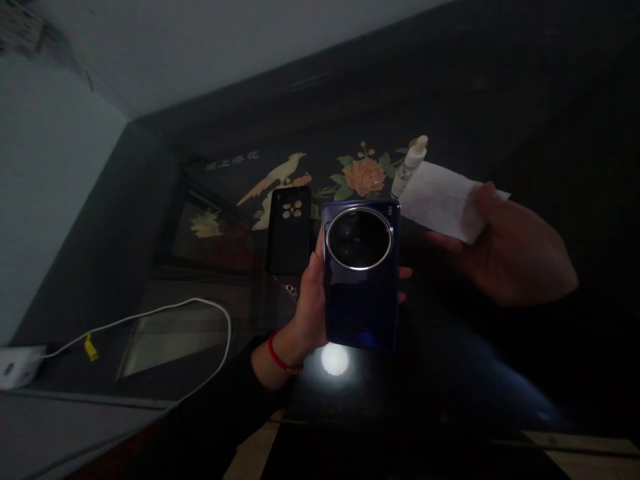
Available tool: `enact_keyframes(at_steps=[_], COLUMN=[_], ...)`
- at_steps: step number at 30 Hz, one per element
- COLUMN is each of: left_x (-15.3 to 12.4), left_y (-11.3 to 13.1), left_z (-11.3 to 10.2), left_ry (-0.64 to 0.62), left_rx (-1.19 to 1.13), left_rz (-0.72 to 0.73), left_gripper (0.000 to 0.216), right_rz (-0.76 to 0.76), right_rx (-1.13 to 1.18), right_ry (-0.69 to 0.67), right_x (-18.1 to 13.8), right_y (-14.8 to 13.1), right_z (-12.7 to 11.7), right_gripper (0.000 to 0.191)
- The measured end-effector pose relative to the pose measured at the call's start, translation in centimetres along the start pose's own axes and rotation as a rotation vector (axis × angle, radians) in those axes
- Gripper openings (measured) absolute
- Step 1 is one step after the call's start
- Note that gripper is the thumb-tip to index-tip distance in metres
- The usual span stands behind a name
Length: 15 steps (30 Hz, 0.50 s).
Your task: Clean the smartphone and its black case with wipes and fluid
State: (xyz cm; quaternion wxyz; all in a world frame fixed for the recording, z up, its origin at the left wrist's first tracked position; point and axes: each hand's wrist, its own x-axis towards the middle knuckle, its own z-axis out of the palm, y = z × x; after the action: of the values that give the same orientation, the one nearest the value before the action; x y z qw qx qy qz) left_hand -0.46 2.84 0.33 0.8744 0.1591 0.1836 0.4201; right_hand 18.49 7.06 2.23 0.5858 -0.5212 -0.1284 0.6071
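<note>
A dark blue smartphone [361,303] with a large round camera ring faces me, back side up. My left hand [311,303] is closed around it, with fingertips showing past its right edge. To its right, my right hand [515,250] pinches a white wipe or tissue [443,200] by one end, apart from the phone. Behind the wipe stands a small clear dropper bottle [404,175] with a white top. A black phone case [289,237] with camera holes lies left of the phone, and a thin chain [289,289] trails from its lower end.
The glossy black table [200,143] has a bird and flower picture on it and mirrors a round light. A white cable [165,308] with a yellow tag [91,347] runs from a white charger [20,367] at the left. Pale walls meet the table's back and left edges.
</note>
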Motion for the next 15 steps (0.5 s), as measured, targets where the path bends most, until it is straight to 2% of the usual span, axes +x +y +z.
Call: enact_keyframes(at_steps=[6, 7, 9, 10, 12, 13, 14, 15], left_x=[-0.1, -0.2, -0.2, -0.2, -0.2, -0.1, 0.1, 0.2], left_y=[-0.1, -0.1, -0.2, -0.2, -0.4, -0.5, -0.7, -0.8], left_z=[0.1, 0.1, 0.0, -0.1, -0.4, -0.5, -0.7, -0.8], left_ry=[0.023, 0.036, 0.053, 0.058, 0.087, 0.13, 0.197, 0.278], left_rx=[0.022, 0.027, 0.043, 0.054, 0.09, 0.11, 0.129, 0.142], left_rz=[0.021, 0.023, 0.018, 0.018, 0.065, 0.119, 0.166, 0.193], left_gripper=[0.052, 0.052, 0.052, 0.053, 0.052, 0.052, 0.051, 0.051], right_rz=[-0.232, -0.341, -0.679, -0.893, -1.21, -1.371, -1.524, -1.615], right_rx=[-0.006, -0.036, -0.256, -0.44, -0.959, -1.093, -1.126, -1.16], right_ry=[-0.202, -0.227, -0.326, -0.411, -0.726, -0.852, -0.892, -0.956], right_x=[-0.4, -0.6, -0.8, -1.0, -1.2, -1.2, -1.2, -1.2], right_y=[0.1, 0.1, -0.1, -0.2, -0.2, -0.1, 0.1, 0.4], right_z=[0.1, 0.0, -0.4, -0.8, -1.5, -1.7, -1.9, -2.0], right_gripper=[0.034, 0.033, 0.03, 0.028, 0.037, 0.043, 0.045, 0.046])
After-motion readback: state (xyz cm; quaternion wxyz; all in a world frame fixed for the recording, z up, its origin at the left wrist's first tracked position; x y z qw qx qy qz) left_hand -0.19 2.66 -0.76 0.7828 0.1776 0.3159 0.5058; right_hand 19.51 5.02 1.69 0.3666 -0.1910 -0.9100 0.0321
